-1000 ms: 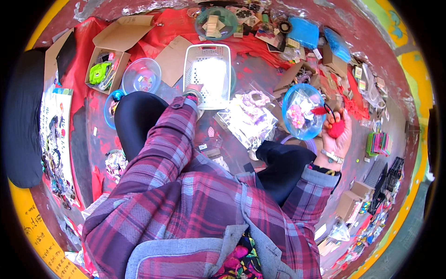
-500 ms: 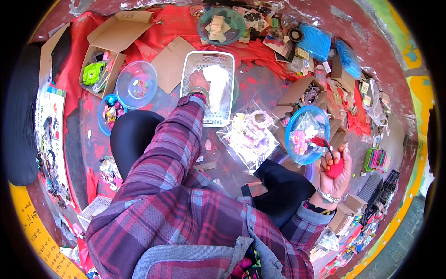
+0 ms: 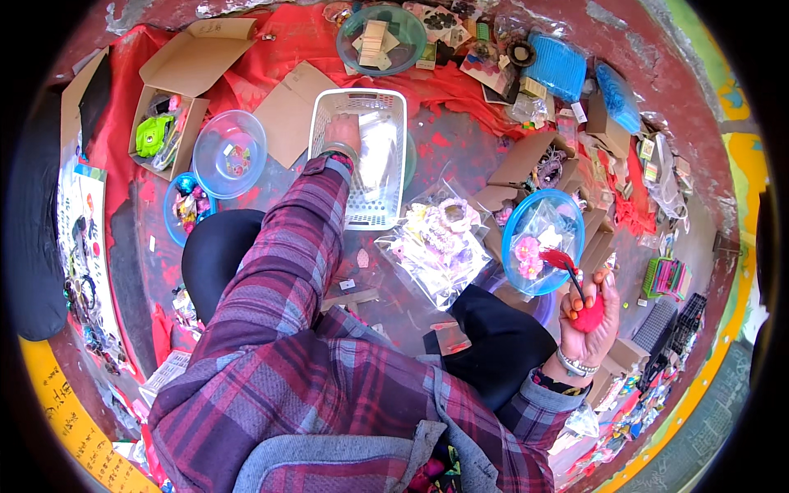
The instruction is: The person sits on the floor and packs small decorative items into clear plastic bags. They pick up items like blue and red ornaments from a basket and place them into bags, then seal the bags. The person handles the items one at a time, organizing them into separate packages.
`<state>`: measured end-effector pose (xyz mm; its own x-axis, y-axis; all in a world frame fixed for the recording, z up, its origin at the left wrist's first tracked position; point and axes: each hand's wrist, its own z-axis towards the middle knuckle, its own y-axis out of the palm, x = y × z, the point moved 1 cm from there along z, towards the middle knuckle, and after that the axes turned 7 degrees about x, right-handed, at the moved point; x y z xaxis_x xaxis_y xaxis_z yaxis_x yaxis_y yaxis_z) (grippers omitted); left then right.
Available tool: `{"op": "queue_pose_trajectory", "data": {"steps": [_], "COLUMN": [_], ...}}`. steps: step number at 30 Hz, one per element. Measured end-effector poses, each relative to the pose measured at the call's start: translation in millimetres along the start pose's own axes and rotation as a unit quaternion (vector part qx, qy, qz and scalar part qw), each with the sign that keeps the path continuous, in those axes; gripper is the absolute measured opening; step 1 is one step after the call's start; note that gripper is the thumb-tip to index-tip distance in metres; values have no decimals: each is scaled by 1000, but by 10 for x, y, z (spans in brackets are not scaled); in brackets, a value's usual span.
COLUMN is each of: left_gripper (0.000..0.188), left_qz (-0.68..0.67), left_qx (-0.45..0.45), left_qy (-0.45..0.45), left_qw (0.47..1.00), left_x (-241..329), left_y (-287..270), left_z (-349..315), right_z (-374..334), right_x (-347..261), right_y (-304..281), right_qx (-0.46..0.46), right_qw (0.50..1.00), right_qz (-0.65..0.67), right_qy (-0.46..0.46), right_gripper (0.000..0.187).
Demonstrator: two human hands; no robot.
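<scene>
Inside the white perforated plastic basket [image 3: 400,164], my left hand [image 3: 343,130] reaches down at the left side, its fingers hidden from view. Clear plastic bags [image 3: 376,148] lie in the basket beside it. On the right, my right hand [image 3: 598,322] is raised, palm up, closed round a red round object [image 3: 588,316]. A dark stem with a red feathery tip [image 3: 559,260] sticks up from those fingers toward the blue-rimmed bowl [image 3: 581,238]. That bowl holds clear wrapping and pink flower-like pieces [image 3: 528,253].
Clear packets with pink and white hair ornaments [image 3: 444,238] lie between the basket and my right knee. A clear round tub [image 3: 230,152], an open cardboard box [image 3: 197,131] and a blue bowl [image 3: 174,234] stand at left. A green-tinted bowl [image 3: 403,62] sits at the far side.
My left hand has shifted within the basket, with its fingers now out of sight. The red object stays in my right hand, which has dropped slightly. The whole view has shifted a little.
</scene>
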<state>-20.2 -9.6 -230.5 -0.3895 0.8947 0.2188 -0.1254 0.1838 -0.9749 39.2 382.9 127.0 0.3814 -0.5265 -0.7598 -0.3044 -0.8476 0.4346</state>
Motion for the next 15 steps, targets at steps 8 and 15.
{"op": "queue_pose_trajectory", "data": {"steps": [8,15], "left_gripper": [18,17], "left_qz": [40,66], "left_qx": [12,86], "left_qy": [38,87], "left_qw": [998,990], "left_x": [-40,141], "left_y": [32,-135], "left_z": [-49,-190], "right_z": [-27,-51], "right_x": [-2,-34], "right_y": [-10,-49], "right_qx": [-3,-24], "right_qw": [1000,1000], "right_qz": [-7,-15], "right_qy": [3,7], "right_gripper": [15,16]}}
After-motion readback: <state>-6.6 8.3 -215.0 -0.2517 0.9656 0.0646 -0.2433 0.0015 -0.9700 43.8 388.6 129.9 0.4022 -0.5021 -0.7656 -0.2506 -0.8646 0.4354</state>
